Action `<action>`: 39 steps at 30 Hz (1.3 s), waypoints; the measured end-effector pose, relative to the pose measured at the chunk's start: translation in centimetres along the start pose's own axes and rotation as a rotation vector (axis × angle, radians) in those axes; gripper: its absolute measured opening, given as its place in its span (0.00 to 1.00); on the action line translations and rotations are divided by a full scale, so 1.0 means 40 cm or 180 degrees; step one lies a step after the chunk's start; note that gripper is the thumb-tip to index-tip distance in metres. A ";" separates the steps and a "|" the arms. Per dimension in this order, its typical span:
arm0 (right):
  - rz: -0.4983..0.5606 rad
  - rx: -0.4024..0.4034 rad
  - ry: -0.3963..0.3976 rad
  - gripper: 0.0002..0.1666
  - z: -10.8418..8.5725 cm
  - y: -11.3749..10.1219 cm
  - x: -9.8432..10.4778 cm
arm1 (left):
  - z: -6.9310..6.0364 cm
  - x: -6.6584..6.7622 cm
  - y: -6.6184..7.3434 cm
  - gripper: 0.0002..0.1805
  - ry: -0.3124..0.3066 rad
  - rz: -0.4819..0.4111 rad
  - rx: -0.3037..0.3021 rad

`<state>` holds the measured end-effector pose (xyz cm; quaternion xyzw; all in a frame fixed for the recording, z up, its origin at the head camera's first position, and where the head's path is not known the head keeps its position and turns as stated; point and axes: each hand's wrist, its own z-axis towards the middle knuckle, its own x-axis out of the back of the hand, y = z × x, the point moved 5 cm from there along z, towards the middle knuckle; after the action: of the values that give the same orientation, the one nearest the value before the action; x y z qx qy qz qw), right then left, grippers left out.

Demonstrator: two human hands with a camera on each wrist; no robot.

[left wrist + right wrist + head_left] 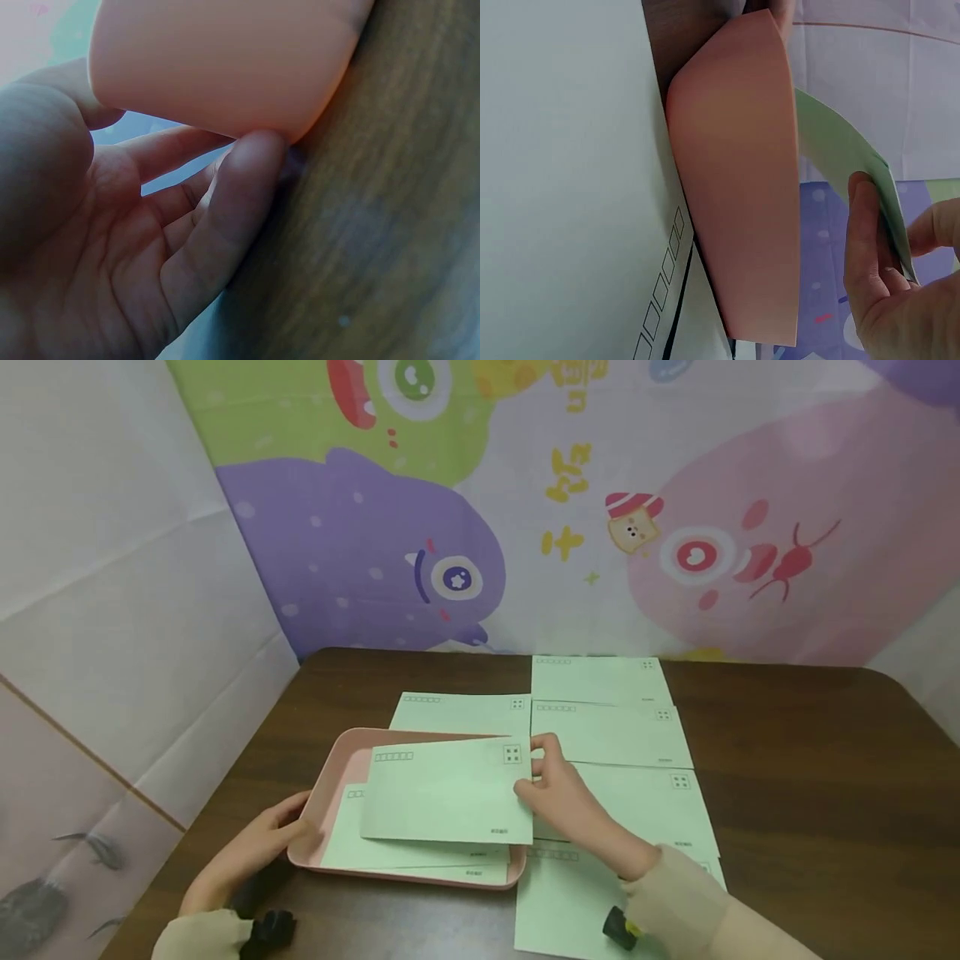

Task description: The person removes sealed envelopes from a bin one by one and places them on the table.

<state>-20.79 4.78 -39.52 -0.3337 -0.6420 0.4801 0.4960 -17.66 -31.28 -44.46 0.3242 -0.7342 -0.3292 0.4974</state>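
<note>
A pale green envelope [450,793] is pinched at its right edge by my right hand [573,806], thumb on top and fingers behind; it is raised over the pink tray [330,777]. More envelopes [345,827] lie in the tray under it. At the tray's left end my left hand [258,843] grips the rim. The left wrist view has the left hand [165,225] with its fingers under and against the tray's corner [225,67]. In the right wrist view the held envelope [847,142] bends between thumb and fingers of the right hand [907,285], beyond the tray's side [735,172].
To the tray's right, a column of envelopes [611,735] runs from the table's back edge to the front. Another envelope [465,712] lies behind the tray, partly hidden by it. A cartoon-printed cloth [570,610] hangs behind the brown table [810,793].
</note>
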 end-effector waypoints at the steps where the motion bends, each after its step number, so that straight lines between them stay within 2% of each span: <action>1: 0.0052 -0.0003 -0.0003 0.25 -0.001 -0.001 0.003 | 0.000 -0.002 -0.001 0.31 -0.0009 -0.0024 0.0009; 9: 0.0400 0.0255 0.0024 0.16 0.000 0.007 0.054 | -0.001 -0.011 -0.005 0.33 0.0046 -0.0014 0.0067; 13: 0.0616 0.0295 0.0173 0.16 0.006 0.010 0.098 | -0.001 -0.015 -0.008 0.34 0.0067 -0.0030 0.0175; 17: 0.0717 0.0289 0.0362 0.15 0.014 0.011 0.158 | 0.000 -0.015 -0.004 0.34 0.0042 -0.0018 0.0101; 20: 0.0748 0.0272 0.0462 0.16 0.019 0.016 0.207 | 0.001 -0.010 -0.003 0.34 0.0034 -0.0012 0.0101; 22: 0.0750 0.0224 0.0515 0.19 0.022 0.022 0.240 | -0.001 -0.006 -0.005 0.34 0.0047 -0.0015 0.0172; 25: 0.0711 0.0124 0.0589 0.24 0.020 0.035 0.288 | -0.003 -0.001 -0.007 0.33 0.0045 -0.0001 0.0216; 28: 0.0708 0.0055 0.0621 0.30 0.013 0.050 0.333 | -0.004 0.001 -0.006 0.33 0.0038 0.0023 0.0181; 31: 0.0948 0.0063 0.0659 0.30 0.008 0.066 0.376 | -0.005 0.000 -0.005 0.33 0.0026 0.0026 0.0141; 34: 0.1309 0.0081 0.0762 0.26 0.011 0.083 0.424 | -0.005 -0.002 -0.003 0.33 0.0023 0.0022 0.0104; 39: 0.1709 -0.0112 0.1034 0.18 0.018 0.122 0.505 | -0.005 -0.003 -0.004 0.33 0.0045 0.0002 0.0119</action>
<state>-27.48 24.40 -37.77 -0.5722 -0.4515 0.5232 0.4416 -17.42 -31.32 -44.59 0.3356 -0.7368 -0.3129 0.4966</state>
